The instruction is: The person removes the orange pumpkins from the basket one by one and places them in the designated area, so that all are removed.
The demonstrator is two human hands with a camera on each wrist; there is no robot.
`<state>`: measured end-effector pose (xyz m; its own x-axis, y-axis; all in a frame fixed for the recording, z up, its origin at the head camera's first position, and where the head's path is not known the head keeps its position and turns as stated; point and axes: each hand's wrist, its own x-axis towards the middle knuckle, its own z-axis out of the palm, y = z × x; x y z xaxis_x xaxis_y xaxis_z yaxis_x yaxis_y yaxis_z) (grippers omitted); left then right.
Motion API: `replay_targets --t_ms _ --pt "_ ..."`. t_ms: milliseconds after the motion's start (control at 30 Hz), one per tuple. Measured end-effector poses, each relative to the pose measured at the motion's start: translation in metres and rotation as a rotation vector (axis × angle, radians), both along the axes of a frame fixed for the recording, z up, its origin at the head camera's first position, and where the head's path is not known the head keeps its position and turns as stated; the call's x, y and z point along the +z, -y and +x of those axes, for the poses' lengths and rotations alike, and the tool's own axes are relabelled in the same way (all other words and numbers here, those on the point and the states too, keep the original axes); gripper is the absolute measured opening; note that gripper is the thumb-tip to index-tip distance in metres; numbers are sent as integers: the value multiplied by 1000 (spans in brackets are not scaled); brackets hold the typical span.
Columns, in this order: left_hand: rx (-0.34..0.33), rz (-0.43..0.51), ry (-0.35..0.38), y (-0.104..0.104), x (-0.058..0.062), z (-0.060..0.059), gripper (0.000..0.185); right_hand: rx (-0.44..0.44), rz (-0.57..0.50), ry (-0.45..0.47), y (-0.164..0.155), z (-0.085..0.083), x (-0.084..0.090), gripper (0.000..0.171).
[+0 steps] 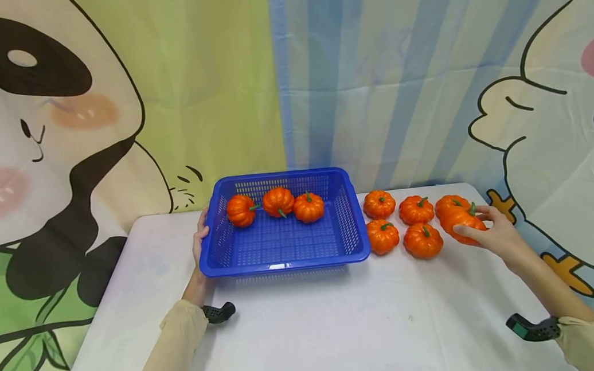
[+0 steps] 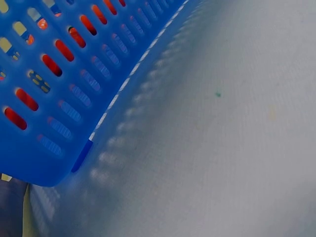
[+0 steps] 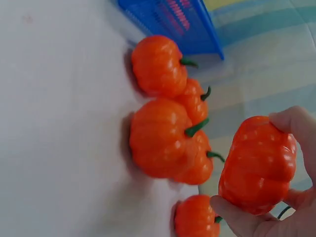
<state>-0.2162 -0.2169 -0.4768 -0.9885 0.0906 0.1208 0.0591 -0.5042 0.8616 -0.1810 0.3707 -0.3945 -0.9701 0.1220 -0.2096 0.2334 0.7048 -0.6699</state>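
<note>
At the left side of the blue plastic basket (image 1: 282, 265), my left hand (image 1: 198, 253) touches the outer wall with fingers extended, partly hidden by the rim. Three small orange pumpkins (image 1: 278, 202) lie along the far part of the basket. Over on the right, my right hand (image 1: 499, 234) grips another orange pumpkin (image 1: 462, 224) between thumb and fingers. In the right wrist view that held pumpkin (image 3: 259, 165) is raised off the table. Just behind it in the head view is a partly covered pumpkin (image 1: 450, 202).
Several more pumpkins (image 1: 423, 241) with green stems stand in two rows right of the basket on the white table (image 1: 307, 334). A printed cloth backdrop (image 1: 372, 77) hangs behind the table's far edge. Each wrist wears a black strap device (image 1: 537, 329).
</note>
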Motion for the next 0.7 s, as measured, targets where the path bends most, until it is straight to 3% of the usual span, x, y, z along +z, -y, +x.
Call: replay_targets --t_ms 300,700 --pt "-6 10 -31 1 -5 1 57 -35 199 -143 -16 -1 -28 98" --pt "-11 13 -15 0 -3 0 57 -63 224 -229 -26 -6 -55 94"
